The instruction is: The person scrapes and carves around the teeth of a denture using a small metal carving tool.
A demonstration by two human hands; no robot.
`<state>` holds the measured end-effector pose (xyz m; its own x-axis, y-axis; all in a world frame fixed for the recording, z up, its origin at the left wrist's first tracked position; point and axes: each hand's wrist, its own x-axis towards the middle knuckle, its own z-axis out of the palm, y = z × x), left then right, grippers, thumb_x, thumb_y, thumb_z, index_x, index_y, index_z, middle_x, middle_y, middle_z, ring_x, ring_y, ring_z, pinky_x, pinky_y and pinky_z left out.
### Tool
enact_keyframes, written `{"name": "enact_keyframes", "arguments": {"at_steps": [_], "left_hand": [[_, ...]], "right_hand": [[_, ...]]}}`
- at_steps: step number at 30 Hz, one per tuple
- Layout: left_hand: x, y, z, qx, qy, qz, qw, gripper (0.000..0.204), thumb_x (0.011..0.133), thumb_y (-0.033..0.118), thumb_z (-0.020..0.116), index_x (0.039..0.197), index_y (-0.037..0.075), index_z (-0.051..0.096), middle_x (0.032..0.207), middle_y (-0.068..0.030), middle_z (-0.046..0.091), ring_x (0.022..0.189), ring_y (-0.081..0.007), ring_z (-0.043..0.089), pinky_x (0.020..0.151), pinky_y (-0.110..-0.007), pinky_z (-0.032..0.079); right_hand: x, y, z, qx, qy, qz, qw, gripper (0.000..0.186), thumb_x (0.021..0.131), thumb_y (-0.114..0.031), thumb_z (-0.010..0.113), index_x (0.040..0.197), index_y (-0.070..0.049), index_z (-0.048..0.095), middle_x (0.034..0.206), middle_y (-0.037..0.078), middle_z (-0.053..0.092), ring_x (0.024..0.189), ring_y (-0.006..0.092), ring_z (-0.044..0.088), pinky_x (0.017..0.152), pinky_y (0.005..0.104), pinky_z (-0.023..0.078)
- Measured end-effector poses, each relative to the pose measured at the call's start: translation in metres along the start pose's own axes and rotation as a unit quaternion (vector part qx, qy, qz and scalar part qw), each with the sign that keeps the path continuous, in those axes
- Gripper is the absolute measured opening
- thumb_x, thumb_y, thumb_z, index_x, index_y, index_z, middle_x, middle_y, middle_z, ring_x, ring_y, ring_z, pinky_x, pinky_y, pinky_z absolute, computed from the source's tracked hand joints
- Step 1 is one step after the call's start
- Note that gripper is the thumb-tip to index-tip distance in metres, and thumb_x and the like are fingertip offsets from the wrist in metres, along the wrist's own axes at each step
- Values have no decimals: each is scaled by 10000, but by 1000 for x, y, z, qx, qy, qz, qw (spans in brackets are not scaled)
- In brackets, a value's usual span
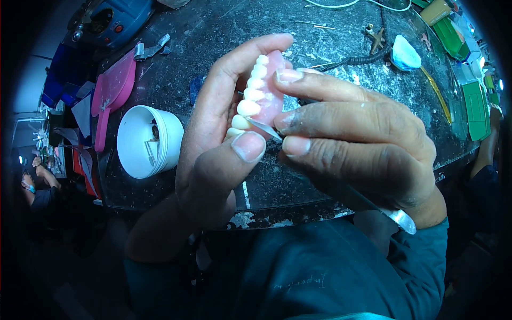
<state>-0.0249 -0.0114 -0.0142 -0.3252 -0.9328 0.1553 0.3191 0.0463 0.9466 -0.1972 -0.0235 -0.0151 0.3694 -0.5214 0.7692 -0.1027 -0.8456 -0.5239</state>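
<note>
A denture (272, 99) with a pink base and a curved row of white teeth rests in my left hand (213, 128). My left thumb presses near its lower end, and the fingers wrap behind it. In my right hand (362, 144) is a slim metal wax carver (404, 221), pinched between thumb and fingers. Its pointed blade touches the denture between a tooth and the pink base. The carver's rounded far end sticks out below my right palm. My right index fingertip lies against the pink base. Part of the carver's shaft is hidden by my fingers.
Left on the dusty dark table (181, 53) stand a white tub (173, 141) with small metal pieces and a pink dustpan (114, 88). A blue machine (120, 24) is behind. At right are a blue-white bowl (405, 53), a yellow strip (437, 96) and green boxes (476, 109). Other people work at both sides.
</note>
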Motion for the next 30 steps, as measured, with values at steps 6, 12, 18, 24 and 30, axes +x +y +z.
{"name": "enact_keyframes", "arguments": {"at_steps": [6,12,18,24,30], "left_hand": [[3,-3,-1,17,-8,-9,1000,800,753,369,548,1408,-10,288,1268,-165,450,1210,-227,442,1052,-377,313],[0,-5,1,16,7,-12,1000,744,795,355,506,1397,-26,295,1264,-170,452,1205,-229,443,1051,-382,314],[2,-5,0,35,-14,-7,999,727,813,374,475,1394,-30,308,1244,-173,480,1189,-228,454,1056,-376,301],[1,-3,-3,78,-17,-29,996,667,869,378,421,1379,-45,346,1238,-171,492,1171,-215,464,1045,-364,309],[1,-1,-3,80,-12,-25,996,699,824,320,418,1349,-132,324,1198,-221,513,1159,-241,502,1040,-334,357]], "right_hand": [[1,-2,-2,-3,27,-1,1000,319,644,-33,811,921,-71,658,928,111,690,1002,338,661,885,488,534],[4,-4,-1,-51,-4,-24,998,212,675,-6,776,872,-19,699,946,144,683,999,360,658,889,498,526],[1,-3,-7,-98,-30,-73,992,177,687,35,751,854,15,698,974,168,672,1000,375,653,856,476,548],[3,5,-7,-129,-34,-150,980,179,674,44,757,838,10,692,989,178,669,965,361,668,755,417,598],[3,9,-7,-136,-19,-203,970,187,651,43,760,815,3,681,996,218,660,924,360,681,695,391,612]]}}
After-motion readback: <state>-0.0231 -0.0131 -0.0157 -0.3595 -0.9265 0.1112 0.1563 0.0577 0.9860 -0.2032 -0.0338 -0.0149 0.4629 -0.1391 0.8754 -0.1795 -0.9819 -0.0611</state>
